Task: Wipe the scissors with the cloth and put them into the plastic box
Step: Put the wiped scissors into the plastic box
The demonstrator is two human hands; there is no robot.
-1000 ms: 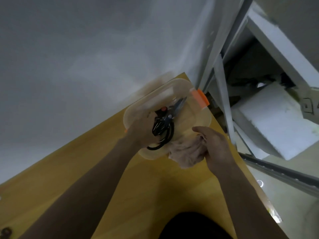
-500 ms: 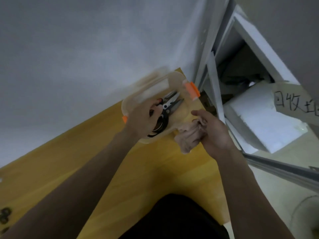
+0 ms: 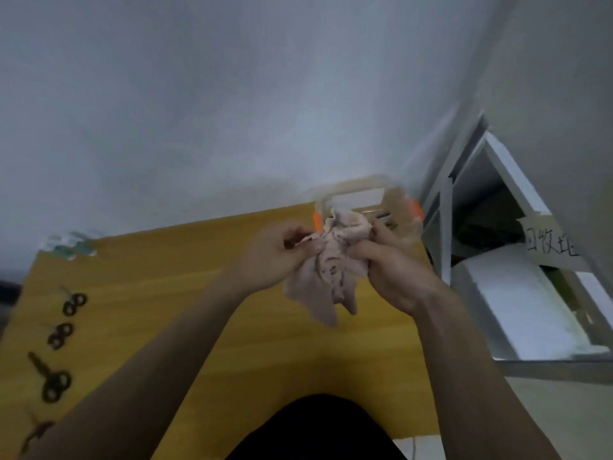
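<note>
Now both hands hold the cloth [image 3: 326, 270] above the table [image 3: 172, 293], just in front of the box [image 3: 398, 200]; the left hand [image 3: 272, 260] has its fingers curled, pinching the cloth's left edge between thumb and fingertips; the right hand [image 3: 394, 270] has its fingers bent round the cloth's right side, gripping a bunch of it; the cloth is pinkish, crumpled, with dark smudges, and its loose ends hang down between the wrists. Behind it stands the box, clear plastic with orange clips at either side, at the table's far right corner against the wall [image 3: 232, 94]; something pale and metallic shows inside it just past the cloth, too blurred to name. Along the table's left edge lie several scissors in a row, well apart from the hands: one pair [image 3: 73, 303] farthest, another [image 3: 60, 335] nearer, a third [image 3: 49, 381] nearer yet, and a fourth [image 3: 36, 434] by the left forearm; neither hand touches any of them. To the right stands a white shelf [image 3: 444, 207] holding a white slab [image 3: 517, 303] and a handwritten label [image 3: 550, 244].
</note>
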